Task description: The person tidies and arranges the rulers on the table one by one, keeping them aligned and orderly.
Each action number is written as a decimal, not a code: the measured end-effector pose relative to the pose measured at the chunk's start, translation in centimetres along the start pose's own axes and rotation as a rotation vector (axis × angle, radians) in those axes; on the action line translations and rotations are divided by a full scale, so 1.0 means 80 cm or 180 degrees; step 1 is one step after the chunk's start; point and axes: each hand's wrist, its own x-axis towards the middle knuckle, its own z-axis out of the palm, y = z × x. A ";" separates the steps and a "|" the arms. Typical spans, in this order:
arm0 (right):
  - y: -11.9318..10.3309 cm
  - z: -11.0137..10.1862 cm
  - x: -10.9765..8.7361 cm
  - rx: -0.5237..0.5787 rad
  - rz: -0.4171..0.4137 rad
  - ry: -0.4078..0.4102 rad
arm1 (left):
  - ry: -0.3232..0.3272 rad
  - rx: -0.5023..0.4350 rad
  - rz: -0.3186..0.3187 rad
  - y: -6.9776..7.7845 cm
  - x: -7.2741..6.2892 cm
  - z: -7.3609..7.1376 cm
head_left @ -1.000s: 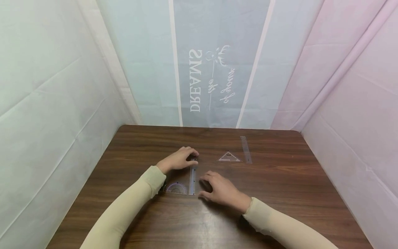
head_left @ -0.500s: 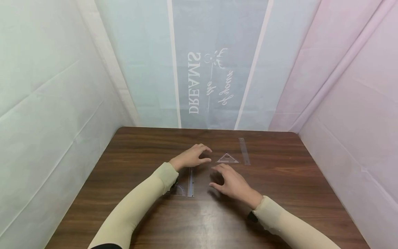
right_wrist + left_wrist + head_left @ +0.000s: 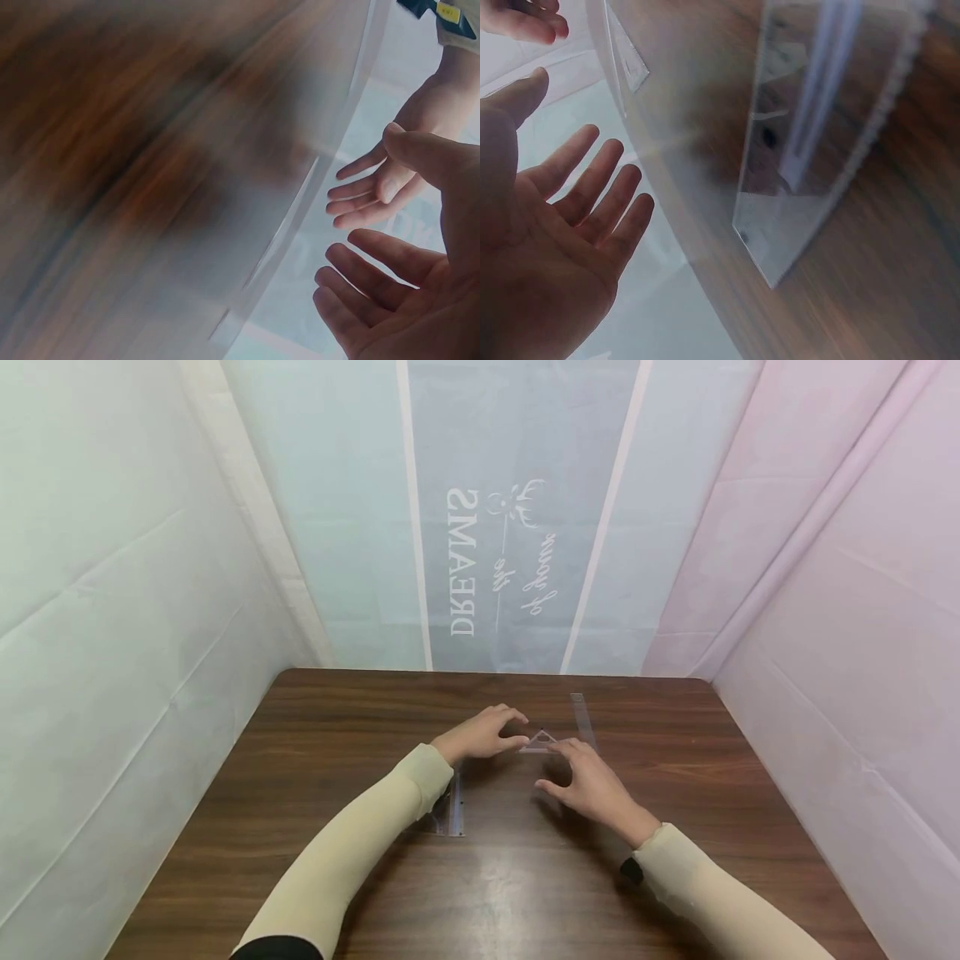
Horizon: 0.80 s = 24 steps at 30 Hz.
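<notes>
Both hands hover over the brown table, holding nothing. My left hand (image 3: 487, 733) is just left of a clear triangular set square (image 3: 529, 747), its fingers spread and relaxed. On the other side, my right hand (image 3: 592, 781) has its fingertips in front of the set square's right part and hides it. Whether either hand touches the set square, I cannot tell. Behind the right hand, a clear ruler (image 3: 582, 717) lies with its near end partly covered. Under the left wrist is another clear ruler (image 3: 457, 810), large in the left wrist view, beside a mostly hidden protractor (image 3: 437, 828).
The dark wood-grain table (image 3: 337, 718) ends at a far edge against a blue cloth backdrop (image 3: 360, 527) with mirrored lettering. Pale cloth walls (image 3: 112, 652) stand on the left and right.
Both hands have moved rightward, away from the left ruler and protractor, to either side of the set square. The view has shifted slightly; the rulers and set square lie where they were.
</notes>
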 end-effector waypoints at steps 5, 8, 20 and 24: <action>0.020 -0.006 0.002 0.0006 0.0117 0.0060 | -0.0026 -0.0059 -0.0005 0.001 0.014 0.003; 0.033 -0.009 0.003 0.0010 0.0200 0.0058 | -0.0035 -0.0090 -0.0001 0.003 0.024 0.005; 0.087 -0.018 0.006 -0.0052 0.0491 0.0063 | -0.0181 -0.0146 0.0045 0.020 0.065 0.020; 0.096 -0.020 0.008 -0.0028 0.0549 0.0056 | -0.0215 -0.0130 0.0021 0.026 0.076 0.021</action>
